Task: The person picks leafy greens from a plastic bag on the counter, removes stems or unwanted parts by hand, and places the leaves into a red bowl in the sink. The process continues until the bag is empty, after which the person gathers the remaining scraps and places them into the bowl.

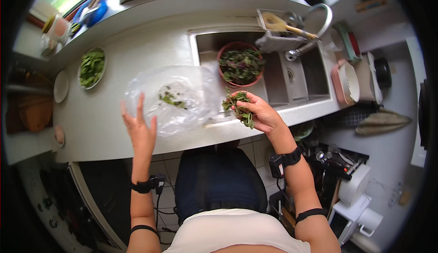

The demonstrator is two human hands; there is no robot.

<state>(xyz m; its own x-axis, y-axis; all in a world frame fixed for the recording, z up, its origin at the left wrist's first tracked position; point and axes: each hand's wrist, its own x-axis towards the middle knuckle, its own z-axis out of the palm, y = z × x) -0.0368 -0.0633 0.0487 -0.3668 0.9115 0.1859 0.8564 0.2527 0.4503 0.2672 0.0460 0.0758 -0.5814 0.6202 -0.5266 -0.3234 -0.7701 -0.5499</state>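
My right hand (258, 111) is closed around a bunch of leafy greens (247, 119), just in front of the sink's near edge. Beyond it, a reddish round basket (219, 56) full of dark green and purplish leaves (241, 64) stands in the left basin. My left hand (139, 126), fingers spread and holding nothing, is at the left edge of a clear plastic bag (181, 73). The bag lies flat on the white counter (130, 47), with a few leaf scraps (171, 99) on or in it; I cannot tell which.
An oval white dish (79, 78) of green leaves (91, 67) stands at the counter's left, near a small pale plate (61, 86). The faucet (325, 23) and a rack of utensils (261, 17) are behind the steel sink (301, 88). Pink and white containers (348, 82) stand right of it.
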